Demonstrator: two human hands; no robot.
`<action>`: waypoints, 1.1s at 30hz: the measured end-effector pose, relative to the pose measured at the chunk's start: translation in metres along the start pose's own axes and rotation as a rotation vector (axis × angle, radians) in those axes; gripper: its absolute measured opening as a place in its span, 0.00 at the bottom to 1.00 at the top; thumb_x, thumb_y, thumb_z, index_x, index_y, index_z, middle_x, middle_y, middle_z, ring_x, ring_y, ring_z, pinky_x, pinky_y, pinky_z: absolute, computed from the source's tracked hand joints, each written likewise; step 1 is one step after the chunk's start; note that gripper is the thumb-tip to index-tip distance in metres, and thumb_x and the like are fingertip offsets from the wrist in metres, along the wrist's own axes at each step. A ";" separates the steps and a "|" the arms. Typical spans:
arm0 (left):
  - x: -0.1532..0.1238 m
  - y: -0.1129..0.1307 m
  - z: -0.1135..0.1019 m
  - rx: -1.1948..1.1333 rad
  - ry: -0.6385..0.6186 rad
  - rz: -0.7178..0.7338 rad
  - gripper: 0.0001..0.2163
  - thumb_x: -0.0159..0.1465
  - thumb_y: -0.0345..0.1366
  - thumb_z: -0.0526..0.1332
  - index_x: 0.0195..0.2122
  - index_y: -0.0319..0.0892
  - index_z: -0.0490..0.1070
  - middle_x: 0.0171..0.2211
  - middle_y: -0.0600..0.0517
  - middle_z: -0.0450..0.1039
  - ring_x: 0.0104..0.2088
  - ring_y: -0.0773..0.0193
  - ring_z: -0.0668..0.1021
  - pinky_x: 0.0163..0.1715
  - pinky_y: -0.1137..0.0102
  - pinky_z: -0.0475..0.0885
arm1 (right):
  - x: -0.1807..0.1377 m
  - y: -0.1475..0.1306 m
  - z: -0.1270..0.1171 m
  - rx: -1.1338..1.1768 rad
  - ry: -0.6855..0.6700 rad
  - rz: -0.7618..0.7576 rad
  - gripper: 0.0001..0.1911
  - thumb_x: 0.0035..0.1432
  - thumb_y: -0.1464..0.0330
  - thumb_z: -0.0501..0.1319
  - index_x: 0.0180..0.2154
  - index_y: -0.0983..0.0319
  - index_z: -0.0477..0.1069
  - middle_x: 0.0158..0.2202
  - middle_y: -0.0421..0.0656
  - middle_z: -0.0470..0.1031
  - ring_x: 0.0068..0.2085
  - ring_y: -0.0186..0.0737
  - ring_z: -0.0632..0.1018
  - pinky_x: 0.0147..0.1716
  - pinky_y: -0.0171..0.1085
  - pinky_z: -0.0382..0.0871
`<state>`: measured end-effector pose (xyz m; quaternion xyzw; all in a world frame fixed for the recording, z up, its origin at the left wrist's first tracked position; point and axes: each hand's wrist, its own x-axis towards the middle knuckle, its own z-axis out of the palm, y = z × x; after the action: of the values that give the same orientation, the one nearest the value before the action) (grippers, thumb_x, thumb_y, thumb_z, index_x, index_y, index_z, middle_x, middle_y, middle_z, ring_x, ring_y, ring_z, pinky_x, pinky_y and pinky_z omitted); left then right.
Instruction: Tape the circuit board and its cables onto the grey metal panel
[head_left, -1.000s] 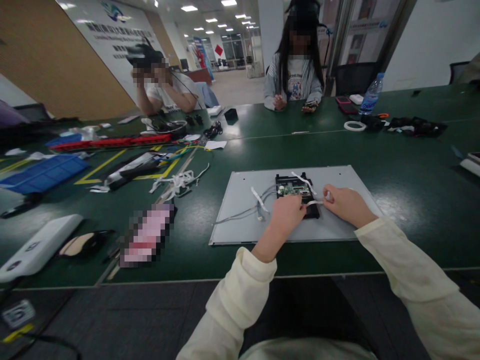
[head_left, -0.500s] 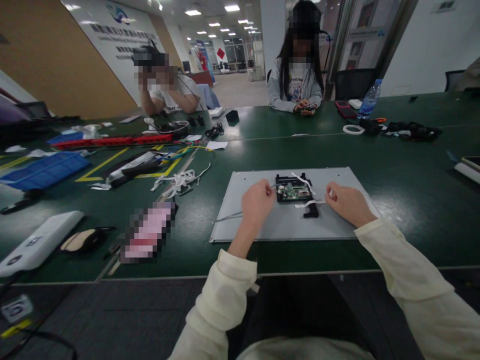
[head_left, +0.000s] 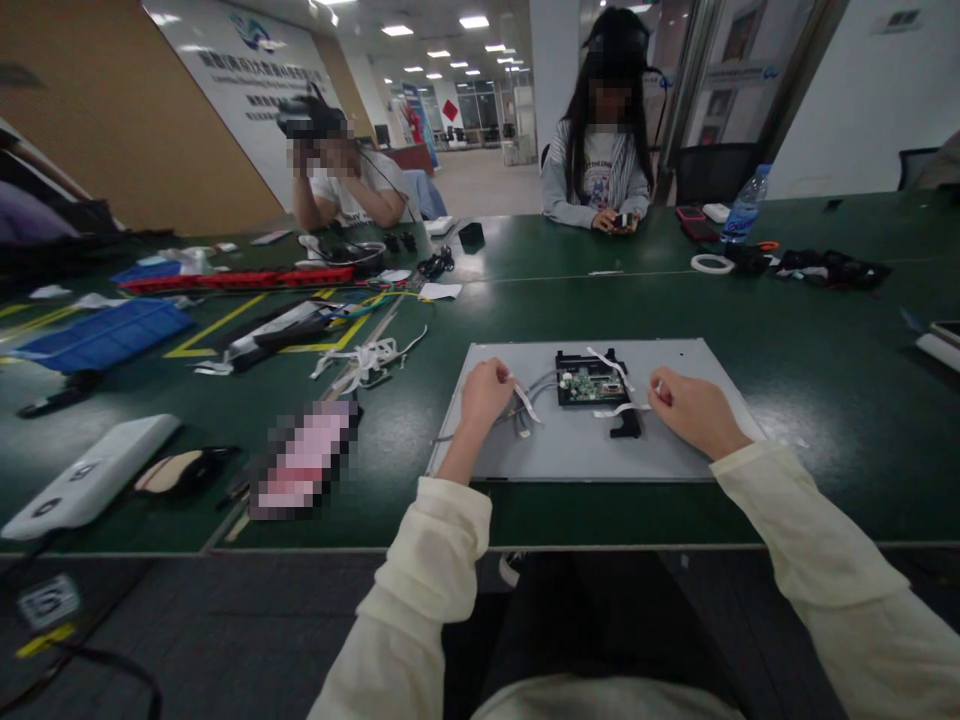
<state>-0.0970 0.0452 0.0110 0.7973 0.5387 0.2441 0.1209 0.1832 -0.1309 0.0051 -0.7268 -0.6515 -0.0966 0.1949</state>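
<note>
My left hand (head_left: 486, 395) is pinched closed above the left part of a pale grey panel (head_left: 577, 465). From its fingertips a narrow white strip (head_left: 527, 404) slants down over grey cables (head_left: 541, 384), which run to a black frame (head_left: 561, 400) holding a green circuit board (head_left: 596, 386). At the frame's right, my right hand (head_left: 688, 408) has its fingers closed on the end of another white strip (head_left: 622, 409), which lies across the frame's lower edge. One more white strip (head_left: 611, 366) crosses the frame's upper right corner.
Left of the panel lie a tangle of white strips (head_left: 367, 362), a blurred-out pink phone-like object (head_left: 307, 455), a computer mouse (head_left: 180, 472) and a white device (head_left: 94, 475). A blue basket (head_left: 105, 335) is farther left. Two people sit across the table; a water bottle (head_left: 744, 208) stands far right.
My left hand has moved left, away from the circuit board, uncovering the grey cables and a white strip at its fingertips. My right hand has barely moved.
</note>
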 end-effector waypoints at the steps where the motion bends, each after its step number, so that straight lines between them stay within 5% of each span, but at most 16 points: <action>1: 0.000 0.000 0.000 -0.006 0.001 0.007 0.04 0.56 0.31 0.59 0.32 0.41 0.72 0.33 0.49 0.74 0.36 0.61 0.75 0.37 0.70 0.67 | 0.000 0.001 0.001 0.011 0.016 -0.003 0.07 0.60 0.65 0.54 0.36 0.60 0.68 0.25 0.39 0.73 0.25 0.35 0.71 0.24 0.33 0.51; 7: -0.001 0.000 -0.006 -0.219 0.070 0.059 0.03 0.56 0.32 0.58 0.29 0.42 0.71 0.26 0.54 0.73 0.30 0.65 0.75 0.34 0.71 0.67 | 0.005 -0.006 -0.003 0.112 0.156 -0.090 0.07 0.60 0.67 0.54 0.37 0.61 0.68 0.32 0.42 0.73 0.29 0.34 0.72 0.27 0.33 0.60; 11: 0.001 0.003 -0.010 -0.475 0.123 0.023 0.05 0.55 0.37 0.59 0.28 0.41 0.70 0.25 0.54 0.72 0.28 0.65 0.75 0.33 0.71 0.68 | 0.012 -0.033 -0.016 0.178 0.224 -0.257 0.13 0.62 0.67 0.53 0.48 0.63 0.67 0.44 0.48 0.72 0.41 0.41 0.74 0.38 0.37 0.68; 15: -0.001 0.006 -0.015 -0.721 0.053 -0.085 0.09 0.53 0.41 0.61 0.29 0.40 0.70 0.24 0.53 0.73 0.28 0.65 0.76 0.30 0.72 0.68 | 0.024 -0.070 -0.022 0.206 0.136 -0.516 0.24 0.61 0.64 0.56 0.58 0.62 0.60 0.55 0.52 0.66 0.53 0.48 0.69 0.50 0.46 0.67; 19: -0.006 0.007 -0.021 -0.784 -0.004 -0.186 0.12 0.51 0.44 0.62 0.30 0.41 0.71 0.26 0.52 0.74 0.29 0.65 0.77 0.27 0.75 0.65 | 0.036 -0.101 -0.013 0.159 0.073 -0.706 0.26 0.59 0.67 0.59 0.59 0.62 0.61 0.57 0.53 0.65 0.54 0.49 0.68 0.50 0.48 0.67; 24: -0.009 0.005 -0.023 -0.838 -0.027 -0.220 0.12 0.50 0.44 0.64 0.30 0.41 0.71 0.26 0.53 0.74 0.29 0.67 0.77 0.26 0.76 0.63 | 0.040 -0.112 0.009 0.094 0.100 -0.660 0.12 0.63 0.74 0.52 0.44 0.62 0.72 0.43 0.47 0.73 0.40 0.39 0.74 0.36 0.35 0.69; 27: -0.006 0.004 -0.022 -0.812 -0.029 -0.206 0.11 0.52 0.43 0.63 0.30 0.41 0.70 0.26 0.53 0.75 0.29 0.67 0.77 0.28 0.75 0.65 | 0.037 -0.109 0.018 0.163 0.149 -0.623 0.10 0.64 0.72 0.53 0.40 0.62 0.74 0.40 0.45 0.74 0.37 0.36 0.74 0.36 0.33 0.68; 33: -0.027 0.009 -0.028 -0.396 0.035 0.003 0.14 0.61 0.41 0.57 0.45 0.40 0.69 0.40 0.47 0.74 0.35 0.63 0.77 0.38 0.68 0.70 | 0.038 -0.105 0.016 0.229 0.210 -0.547 0.13 0.66 0.70 0.52 0.41 0.63 0.75 0.40 0.45 0.76 0.37 0.35 0.76 0.36 0.33 0.68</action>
<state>-0.1119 0.0151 0.0322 0.7543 0.4810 0.3594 0.2656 0.0831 -0.0822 0.0218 -0.4839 -0.8059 -0.1462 0.3084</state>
